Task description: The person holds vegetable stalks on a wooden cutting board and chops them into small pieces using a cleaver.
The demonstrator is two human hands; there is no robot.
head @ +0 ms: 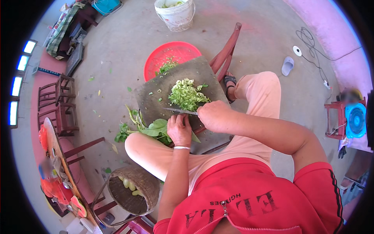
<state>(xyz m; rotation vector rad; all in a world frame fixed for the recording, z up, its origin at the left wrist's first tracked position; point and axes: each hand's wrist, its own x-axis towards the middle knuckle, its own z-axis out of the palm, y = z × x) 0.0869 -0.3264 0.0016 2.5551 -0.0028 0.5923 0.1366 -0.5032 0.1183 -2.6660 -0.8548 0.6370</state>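
My right hand [214, 116] grips the handle of a kitchen knife [181, 111], its blade pointing left across the near part of a worn dark cutting board [152, 102]. Just below the blade, my left hand [178, 130] presses down on green leafy stalks, fingers curled. Broad leaves [157, 127] spread out to the left of that hand, over the board's near edge and beside my knee. A heap of chopped green stems [187, 95] lies on the board beyond the knife. Small cut bits are scattered around the heap.
Behind the board sits a red round tray [157, 57] with chopped greens. Farther off stands a white bucket [176, 14]. A wicker basket [152, 187] holding pale green vegetables is at lower left, near a table [62, 159]. A slipper [287, 66] and cable [314, 48] lie right.
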